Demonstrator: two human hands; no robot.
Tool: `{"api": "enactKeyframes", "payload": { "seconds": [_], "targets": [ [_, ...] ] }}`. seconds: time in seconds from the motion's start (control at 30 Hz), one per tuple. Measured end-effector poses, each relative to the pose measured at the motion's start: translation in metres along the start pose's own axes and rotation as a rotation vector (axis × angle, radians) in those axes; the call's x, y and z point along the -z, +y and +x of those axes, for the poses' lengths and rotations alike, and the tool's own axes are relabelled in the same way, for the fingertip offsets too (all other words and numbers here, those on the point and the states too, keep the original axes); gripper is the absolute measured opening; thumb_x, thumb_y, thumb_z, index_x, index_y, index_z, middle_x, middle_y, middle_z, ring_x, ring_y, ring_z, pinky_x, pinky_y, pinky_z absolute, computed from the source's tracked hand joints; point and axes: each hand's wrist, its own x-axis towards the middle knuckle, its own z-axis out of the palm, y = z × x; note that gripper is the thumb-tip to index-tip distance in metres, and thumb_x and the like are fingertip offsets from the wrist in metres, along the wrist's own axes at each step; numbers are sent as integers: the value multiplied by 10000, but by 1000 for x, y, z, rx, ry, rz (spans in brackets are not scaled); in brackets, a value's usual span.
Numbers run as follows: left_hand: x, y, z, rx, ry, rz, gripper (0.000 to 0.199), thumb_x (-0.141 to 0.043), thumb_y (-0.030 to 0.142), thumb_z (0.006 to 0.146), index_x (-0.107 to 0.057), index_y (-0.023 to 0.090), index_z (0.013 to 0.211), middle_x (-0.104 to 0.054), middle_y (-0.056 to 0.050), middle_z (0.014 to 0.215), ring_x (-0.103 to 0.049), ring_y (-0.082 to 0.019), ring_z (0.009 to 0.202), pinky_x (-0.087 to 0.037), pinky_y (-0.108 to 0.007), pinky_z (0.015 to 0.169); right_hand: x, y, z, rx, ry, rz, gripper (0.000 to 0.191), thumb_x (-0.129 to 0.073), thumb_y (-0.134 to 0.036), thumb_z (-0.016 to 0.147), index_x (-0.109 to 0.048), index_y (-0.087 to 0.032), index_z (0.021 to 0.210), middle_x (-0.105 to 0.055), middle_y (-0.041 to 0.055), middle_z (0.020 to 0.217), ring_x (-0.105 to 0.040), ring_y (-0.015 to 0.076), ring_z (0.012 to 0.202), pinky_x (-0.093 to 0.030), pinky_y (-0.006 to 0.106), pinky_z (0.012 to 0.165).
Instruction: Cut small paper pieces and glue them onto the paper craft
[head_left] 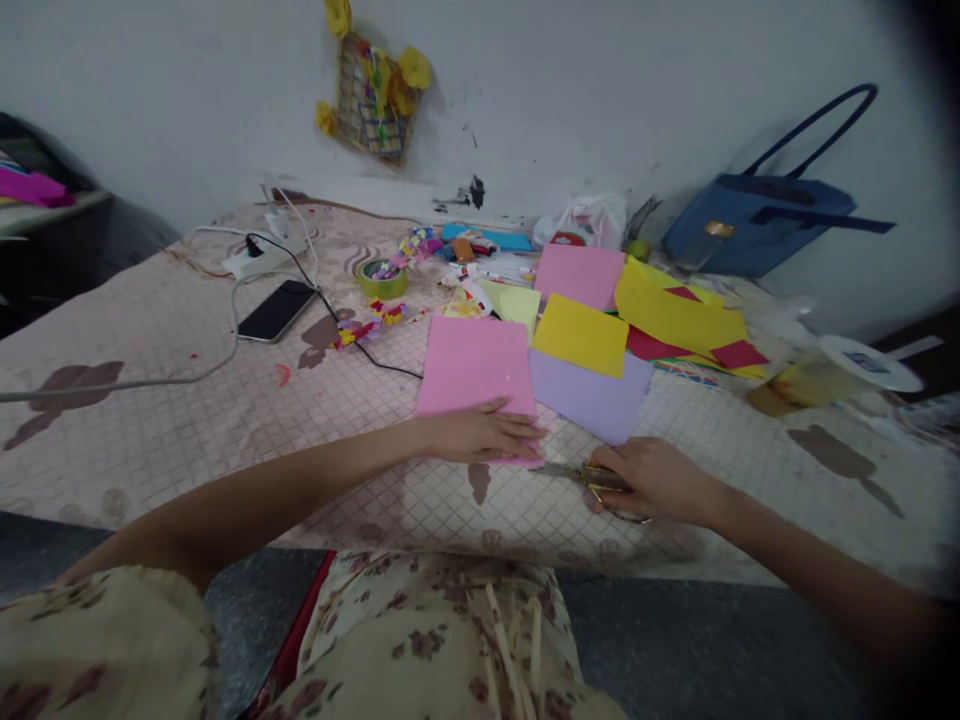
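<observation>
A pink sheet of paper (478,362) lies on the patterned tablecloth in front of me. My left hand (487,432) rests flat across its lower part, fingers stretched to the right. In my right hand (651,480) is a pair of scissors (576,474), with the fingers around the handles. The blades point left and their tips come close to the sheet's lower right corner; whether they touch it I cannot tell. Just beyond the sheet, a yellow sheet (581,335) partly covers a lavender sheet (596,392).
Yellow and red sheets (679,310) are piled to the right, near a lidded plastic jar (799,385) and a blue bag (757,220). At left lie a phone (277,311), a power strip (259,257) and cables. A tape roll (382,280) sits further back.
</observation>
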Motion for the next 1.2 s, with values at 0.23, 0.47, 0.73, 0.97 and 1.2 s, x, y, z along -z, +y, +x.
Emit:
{"api": "enactKeyframes", "payload": {
  "seconds": [0.23,0.47,0.73,0.97,1.2],
  "targets": [
    [0,-1,0,-24,-12,31,409,-377,251,915,-397,328,1316,-354,-13,1425,-231,-138,1346,31,-399,1104,-1,-4,8,16,29,-47,309,-488,-491,839,-506,-183,827,-640,32,658,-591,193,593,-225,264,509],
    [1,1,1,-15,-2,12,409,-400,235,903,-420,333,1300,-384,-9,1409,-262,-145,1335,9,-403,1107,-5,0,1,21,44,-51,240,-487,-424,860,-492,-188,813,-635,21,653,-583,178,567,-219,264,497],
    [-1,1,-1,-34,32,24,415,-391,233,906,-407,340,1307,-378,-9,1413,-261,-150,1336,-8,-413,1106,-1,-5,6,23,62,-64,243,-513,-432,837,-497,-191,808,-634,20,653,-593,186,588,-242,264,506],
    [-1,0,-1,-21,9,21,410,-379,246,912,-400,346,1309,-368,-4,1420,-251,-140,1339,16,-402,1104,-3,-5,6,21,55,-77,254,-504,-440,850,-496,-188,817,-639,9,638,-598,176,558,-239,262,490],
    [-2,-2,-1,-58,17,57,405,-345,255,924,-393,311,1322,-361,-25,1423,-247,-151,1341,21,-414,1103,1,-7,5,26,40,-64,210,-523,-395,844,-498,-189,812,-639,9,661,-601,181,577,-243,269,499]
  ]
}}
